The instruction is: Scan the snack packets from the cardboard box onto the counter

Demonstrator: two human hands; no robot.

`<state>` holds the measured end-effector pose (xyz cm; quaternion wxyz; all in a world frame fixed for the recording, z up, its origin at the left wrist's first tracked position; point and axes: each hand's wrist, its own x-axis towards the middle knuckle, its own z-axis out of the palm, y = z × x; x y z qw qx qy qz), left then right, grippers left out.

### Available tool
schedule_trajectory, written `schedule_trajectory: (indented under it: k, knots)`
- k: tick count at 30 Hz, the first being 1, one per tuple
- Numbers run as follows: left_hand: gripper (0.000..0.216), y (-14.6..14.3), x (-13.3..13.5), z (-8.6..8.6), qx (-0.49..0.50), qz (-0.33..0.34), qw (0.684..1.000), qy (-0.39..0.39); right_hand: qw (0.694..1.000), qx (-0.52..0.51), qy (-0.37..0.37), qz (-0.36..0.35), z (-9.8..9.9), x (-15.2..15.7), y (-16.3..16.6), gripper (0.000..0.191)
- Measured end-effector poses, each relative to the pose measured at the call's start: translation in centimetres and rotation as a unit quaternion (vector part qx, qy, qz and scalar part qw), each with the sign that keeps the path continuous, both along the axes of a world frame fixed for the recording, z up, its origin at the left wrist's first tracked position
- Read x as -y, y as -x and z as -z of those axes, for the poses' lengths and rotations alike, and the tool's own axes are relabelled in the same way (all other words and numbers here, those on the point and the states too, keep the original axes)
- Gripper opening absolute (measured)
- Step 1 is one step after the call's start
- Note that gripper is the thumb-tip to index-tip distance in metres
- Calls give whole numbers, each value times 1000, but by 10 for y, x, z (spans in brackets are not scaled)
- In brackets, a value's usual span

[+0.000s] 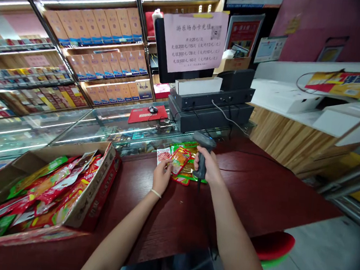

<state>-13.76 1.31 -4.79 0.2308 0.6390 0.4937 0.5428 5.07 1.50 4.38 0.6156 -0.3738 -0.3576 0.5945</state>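
My right hand (208, 164) is wrapped round the handle of a dark barcode scanner (205, 140), whose head points left over the counter. With my left hand (162, 173) I pinch the lower left edge of a red-edged snack packet (181, 158). Beneath and beside that packet lie more snack packets, among them a green and gold one (189, 168) and a white and pink one (163, 153). The scanner's cable hangs down below my right hand. A pale band circles my left wrist.
An open cardboard box (100, 187) of snack packets stands at the left on the dark red counter (257, 184). Behind are a glass case (89, 123), a mouse (152, 110) on a red mat, and a monitor (165, 54) above black cash-drawer units (210, 112). A red stool (274, 246) is lower right.
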Motion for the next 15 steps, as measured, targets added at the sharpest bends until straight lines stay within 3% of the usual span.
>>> schedule_trajectory:
  k: [4, 9, 15]
  knots:
    - [20, 10, 6, -17, 71, -8, 997, 12, 999, 26, -11, -24, 1, 2, 9, 37]
    - [22, 38, 30, -69, 119, -12, 993, -16, 996, 56, -8, -75, -13, 12, 39, 34]
    - [25, 102, 71, -124, 100, -7, 994, -33, 976, 106, -44, -187, -48, 31, 94, 33]
